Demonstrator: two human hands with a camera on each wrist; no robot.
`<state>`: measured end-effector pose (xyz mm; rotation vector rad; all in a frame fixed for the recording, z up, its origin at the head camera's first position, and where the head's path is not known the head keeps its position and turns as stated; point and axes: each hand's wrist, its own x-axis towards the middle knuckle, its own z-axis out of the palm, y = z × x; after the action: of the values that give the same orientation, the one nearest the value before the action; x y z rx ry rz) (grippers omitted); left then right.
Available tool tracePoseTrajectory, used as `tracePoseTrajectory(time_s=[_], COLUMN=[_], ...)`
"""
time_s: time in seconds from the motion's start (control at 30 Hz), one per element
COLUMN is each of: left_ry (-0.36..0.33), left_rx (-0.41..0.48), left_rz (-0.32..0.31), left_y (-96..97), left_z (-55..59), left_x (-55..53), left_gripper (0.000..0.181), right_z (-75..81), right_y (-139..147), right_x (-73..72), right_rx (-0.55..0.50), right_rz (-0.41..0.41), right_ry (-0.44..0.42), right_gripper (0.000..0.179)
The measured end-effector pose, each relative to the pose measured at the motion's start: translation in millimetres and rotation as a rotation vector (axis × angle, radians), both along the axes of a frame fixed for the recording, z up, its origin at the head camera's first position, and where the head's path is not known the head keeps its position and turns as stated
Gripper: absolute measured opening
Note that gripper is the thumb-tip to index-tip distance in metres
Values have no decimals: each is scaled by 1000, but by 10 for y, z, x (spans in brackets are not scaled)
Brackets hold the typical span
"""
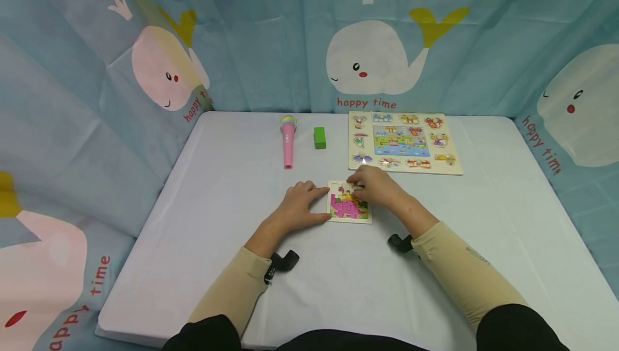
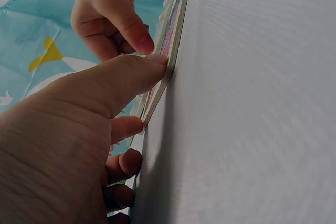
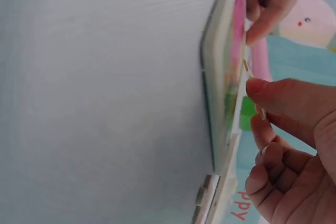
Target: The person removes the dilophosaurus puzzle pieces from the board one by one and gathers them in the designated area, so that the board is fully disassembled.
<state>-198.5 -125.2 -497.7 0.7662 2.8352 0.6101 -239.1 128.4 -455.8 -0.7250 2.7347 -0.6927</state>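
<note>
Small puzzle (image 1: 349, 203) w/ a pink dinosaur pic is lying flat on the desk (image 1: 217, 206), roughly mid-desk, just in front of the person.

Left hand (image 1: 299, 207) is resting on the desk at the puzzle's left edge, fingers mostly straight, holding nothing; in the left wrist view the thumb (image 2: 121, 80) is pressing against the side of the puzzle tray (image 2: 176, 40), other fingers loosely bent underneath on the desk side.

Right hand (image 1: 376, 186) is sitting over the puzzle's top right corner, fingertips curled down. In the right wrist view the thumb and fingers are pinching a thin, light puzzle piece (image 3: 251, 77) right at the puzzle's face (image 3: 231, 72); can't tell if the piece is already seated or just touching.

Both forearms are in tan sleeves, each w/ a black wrist cam mount.

Further back on the desk: a pink toy microphone (image 1: 288, 141) lying lengthwise, a green block (image 1: 319, 137) just beside it to the right, and a bigger wooden peg puzzle board (image 1: 403, 141) w/ animal and vehicle pieces, near the small puzzle but not touching it. Blue cloth w/ white whales and "happy time" print (image 1: 367, 61) is hanging around the desk on three sides.
</note>
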Motion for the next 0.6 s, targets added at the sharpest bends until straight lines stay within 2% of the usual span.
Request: tracePoseTrajectory(time_s=[0.6], left_ry=[-9], left_rx=[-15], left_rz=[1], left_y=[10], left_z=[26], left_x=[3], left_gripper=[73], right_z=[278], right_y=[212], right_x=[96], right_rx=[-107], right_rz=[-31], right_ry=[63], right_gripper=[35])
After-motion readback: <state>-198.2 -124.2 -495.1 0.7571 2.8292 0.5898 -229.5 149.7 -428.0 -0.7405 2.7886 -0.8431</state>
